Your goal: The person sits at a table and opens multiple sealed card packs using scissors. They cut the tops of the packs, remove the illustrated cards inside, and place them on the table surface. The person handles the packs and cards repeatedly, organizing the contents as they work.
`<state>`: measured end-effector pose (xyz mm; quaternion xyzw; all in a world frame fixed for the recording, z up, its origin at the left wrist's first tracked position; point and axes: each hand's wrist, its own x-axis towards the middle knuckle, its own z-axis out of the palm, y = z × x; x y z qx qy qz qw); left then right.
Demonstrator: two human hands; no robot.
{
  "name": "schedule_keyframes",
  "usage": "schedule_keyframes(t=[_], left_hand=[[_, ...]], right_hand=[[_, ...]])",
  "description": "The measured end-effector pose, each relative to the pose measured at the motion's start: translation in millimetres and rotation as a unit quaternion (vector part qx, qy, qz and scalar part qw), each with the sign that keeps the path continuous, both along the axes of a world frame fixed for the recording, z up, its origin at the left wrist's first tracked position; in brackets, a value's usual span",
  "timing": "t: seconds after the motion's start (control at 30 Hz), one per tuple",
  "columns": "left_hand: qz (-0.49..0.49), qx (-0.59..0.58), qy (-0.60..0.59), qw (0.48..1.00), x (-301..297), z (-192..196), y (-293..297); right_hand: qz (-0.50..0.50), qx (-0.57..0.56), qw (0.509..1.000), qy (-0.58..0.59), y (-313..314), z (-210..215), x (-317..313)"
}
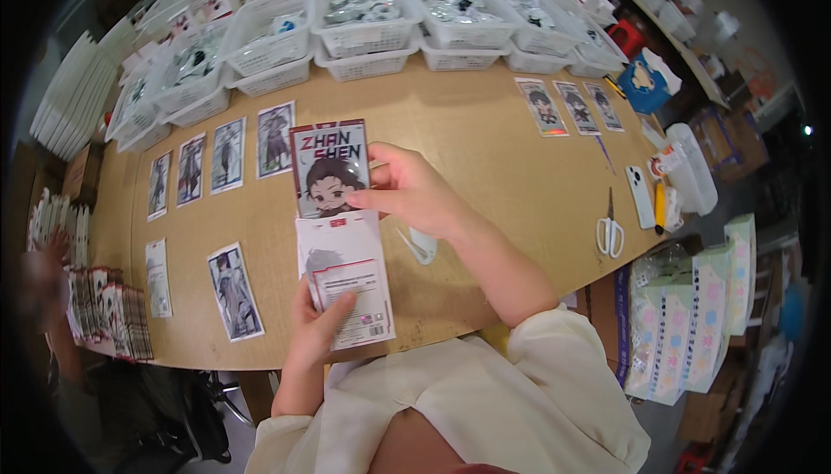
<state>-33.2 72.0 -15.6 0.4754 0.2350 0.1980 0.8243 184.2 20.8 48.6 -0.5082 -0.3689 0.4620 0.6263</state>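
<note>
My left hand (317,328) grips a flat white printed box (357,288) near the table's front edge, thumb across its face. Between the thumb and fingers of my right hand (414,190) is a dark red and grey packet (322,158) with a cartoon figure on it. The packet's lower edge meets the top of the white box; I cannot tell whether it is partly inside. Beside my right wrist, a small white object (421,245) lies on the table. Left of the box lies a character card (235,291).
White plastic baskets (367,15) of small bagged items line the table's back. More cards (228,154) lie at left, others (543,108) at far right. Scissors (609,232), a phone (640,197) and a yellow cutter (660,206) lie right. A blurred person (54,288) is beside stacked boxes (117,314) at left.
</note>
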Motion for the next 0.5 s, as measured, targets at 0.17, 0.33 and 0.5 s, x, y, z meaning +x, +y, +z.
schedule_keyframes(t=[0.17, 0.33, 0.5], left_hand=[[-0.018, 0.061, -0.003, 0.998, 6.3, 9.0, -5.0], [-0.034, 0.004, -0.035, 0.999, 17.7, 20.7, -12.8], [-0.054, 0.003, -0.036, 0.998, 22.9, 23.8, -16.2]], right_hand=[[-0.034, 0.03, 0.999, 0.012, -5.0, 2.2, 10.9], [-0.054, 0.071, 0.996, 0.001, -12.0, 7.6, 22.0], [-0.046, 0.034, 0.998, 0.006, -24.1, 25.5, 29.2]])
